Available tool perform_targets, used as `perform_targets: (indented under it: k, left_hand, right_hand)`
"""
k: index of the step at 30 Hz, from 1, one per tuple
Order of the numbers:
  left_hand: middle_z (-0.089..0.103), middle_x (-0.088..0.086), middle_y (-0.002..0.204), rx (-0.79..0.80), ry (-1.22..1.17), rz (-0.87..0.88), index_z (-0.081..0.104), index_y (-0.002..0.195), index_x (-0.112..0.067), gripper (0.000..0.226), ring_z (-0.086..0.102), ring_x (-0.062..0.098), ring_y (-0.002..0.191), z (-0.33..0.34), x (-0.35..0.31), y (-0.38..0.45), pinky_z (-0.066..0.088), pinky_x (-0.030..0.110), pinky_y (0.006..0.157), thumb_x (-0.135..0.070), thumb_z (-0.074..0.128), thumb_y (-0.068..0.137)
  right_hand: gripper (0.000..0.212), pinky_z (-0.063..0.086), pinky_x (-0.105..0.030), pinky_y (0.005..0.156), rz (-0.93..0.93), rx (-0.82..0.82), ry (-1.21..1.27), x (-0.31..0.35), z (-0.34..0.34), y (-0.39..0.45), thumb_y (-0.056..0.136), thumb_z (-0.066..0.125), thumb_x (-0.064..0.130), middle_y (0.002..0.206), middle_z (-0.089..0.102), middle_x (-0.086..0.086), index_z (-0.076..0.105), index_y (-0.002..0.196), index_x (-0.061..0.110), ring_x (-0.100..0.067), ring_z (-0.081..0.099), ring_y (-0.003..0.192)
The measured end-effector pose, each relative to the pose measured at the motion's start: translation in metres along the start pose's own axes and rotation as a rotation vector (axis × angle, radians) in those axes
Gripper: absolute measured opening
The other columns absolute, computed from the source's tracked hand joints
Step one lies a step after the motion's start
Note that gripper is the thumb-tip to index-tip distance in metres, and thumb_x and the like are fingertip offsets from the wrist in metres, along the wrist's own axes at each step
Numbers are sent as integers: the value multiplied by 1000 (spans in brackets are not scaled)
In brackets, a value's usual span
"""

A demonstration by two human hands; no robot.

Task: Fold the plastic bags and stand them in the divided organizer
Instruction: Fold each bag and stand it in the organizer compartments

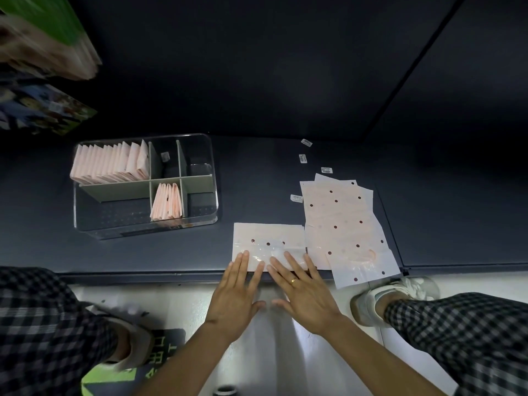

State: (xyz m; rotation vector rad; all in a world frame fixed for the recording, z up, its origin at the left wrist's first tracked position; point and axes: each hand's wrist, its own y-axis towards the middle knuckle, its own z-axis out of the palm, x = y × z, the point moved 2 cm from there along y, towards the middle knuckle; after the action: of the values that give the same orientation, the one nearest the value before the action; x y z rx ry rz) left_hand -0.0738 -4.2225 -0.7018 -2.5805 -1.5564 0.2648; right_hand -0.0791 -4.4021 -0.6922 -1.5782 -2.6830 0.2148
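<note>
A pale pink plastic bag with dark dots [268, 238] lies flat near the dark shelf's front edge, partly folded. My left hand [237, 295] and my right hand [303, 292] rest side by side with fingers spread, fingertips pressing the bag's near edge. To the right lies a stack of unfolded dotted bags [343, 224], one corner hanging over the edge. At the left stands the clear divided organizer [213, 155]. Its back-left compartment holds several folded bags [108, 164] upright, and its front-middle compartment holds a few more folded bags [167, 201].
Small white labels [303, 158] lie scattered on the dark shelf [457, 210] behind the stack. Checked trouser legs and light shoes [371, 301] frame the white floor below. Packaged goods [43, 38] hang at the upper left.
</note>
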Motion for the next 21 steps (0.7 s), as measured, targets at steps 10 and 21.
perform_targets:
  k: [10,21]
  left_hand:
    - [-6,18,155,-51,-48,2,-1,144,-48,62,-2,32,145,-7,13,0,-3,43,114,-57,34,94]
    - [22,6,153,-9,-144,-94,23,146,-38,58,24,22,138,-21,21,14,18,33,112,-61,30,93]
  right_hand:
    - [23,47,-40,97,246,-288,187,-30,-20,-5,85,65,28,112,70,0,74,100,14,-26,65,106]
    - [25,56,-29,66,192,-215,208,-38,-26,17,51,90,10,83,71,-3,70,64,17,-23,69,76]
